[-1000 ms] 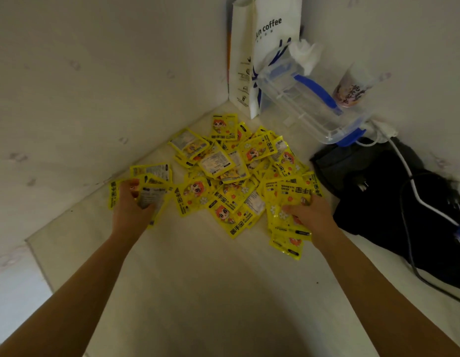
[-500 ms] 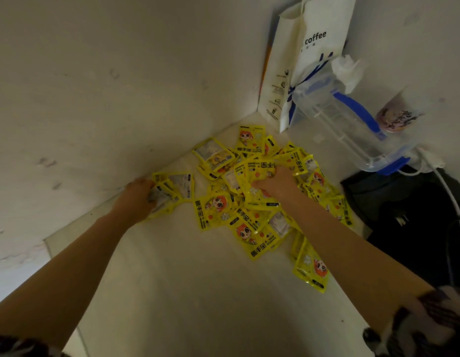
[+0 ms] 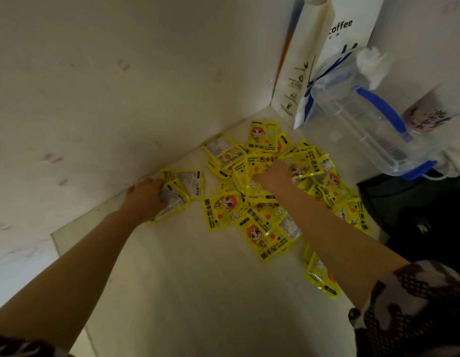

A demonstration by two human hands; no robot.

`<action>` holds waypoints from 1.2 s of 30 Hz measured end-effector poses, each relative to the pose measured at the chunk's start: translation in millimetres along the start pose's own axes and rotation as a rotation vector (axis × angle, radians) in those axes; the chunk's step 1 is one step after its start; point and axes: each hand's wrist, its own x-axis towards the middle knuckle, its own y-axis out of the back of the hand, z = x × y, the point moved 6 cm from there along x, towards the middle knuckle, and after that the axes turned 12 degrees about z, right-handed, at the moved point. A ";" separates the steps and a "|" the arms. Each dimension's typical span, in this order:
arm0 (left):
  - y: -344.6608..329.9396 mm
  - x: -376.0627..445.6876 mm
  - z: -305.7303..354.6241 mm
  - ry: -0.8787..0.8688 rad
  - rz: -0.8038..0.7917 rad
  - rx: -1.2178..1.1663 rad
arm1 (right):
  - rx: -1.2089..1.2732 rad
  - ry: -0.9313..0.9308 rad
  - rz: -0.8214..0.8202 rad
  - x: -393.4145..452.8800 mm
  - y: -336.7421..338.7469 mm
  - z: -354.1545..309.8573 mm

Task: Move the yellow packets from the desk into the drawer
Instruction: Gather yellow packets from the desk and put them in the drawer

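Desk: pale desk [image 3: 198, 292] set into a corner between two light walls, dimly lit.
Head view — yellow packets: a loose heap of yellow packets [image 3: 262, 202] lies toward the far corner of the desk, many overlapping, some face up and some face down; one more lies apart nearer the right edge, partly under the right forearm.
Packet print: a cartoon figure with orange hair, small white flowers, large Chinese characters, and the English words "HAND WARMER"; the backs carry a white panel of print too small to read.
Left hand [image 3: 146, 197]: at the left edge of the heap, close to the left wall, fingers closed around a small bunch of packets with their white backs showing.
Right hand [image 3: 274, 176]: pressed into the middle of the heap, fingers curled down among the packets and gripping several — the fingertips are hidden.
Sleeve [image 3: 416, 310]: dark and light patterned, at the lower right.
Paper bag [image 3: 326, 47]: white, upright in the far corner, reading "coffee" above blue marks.
Clear container [image 3: 365, 124]: tilted against the bag, with blue clips.
Cup [image 3: 427, 117]: printed label, unreadable, at the far right.
Black bag [image 3: 416, 215]: at the desk's right edge, just beside the heap.
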 end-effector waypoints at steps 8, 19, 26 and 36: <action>5.7 -47.9 -1.6 0.200 0.006 -0.314 | 0.194 -0.048 0.043 -15.4 9.8 23.2; -46.8 -169.7 29.8 0.492 0.016 -0.915 | 0.386 -0.159 0.046 -95.6 37.0 129.4; -80.5 -245.3 78.8 0.639 0.037 -1.118 | 0.435 -0.199 0.056 -152.1 42.2 200.0; -95.3 -305.6 122.3 0.580 -0.062 -1.161 | 0.492 -0.286 0.130 -240.0 47.3 272.1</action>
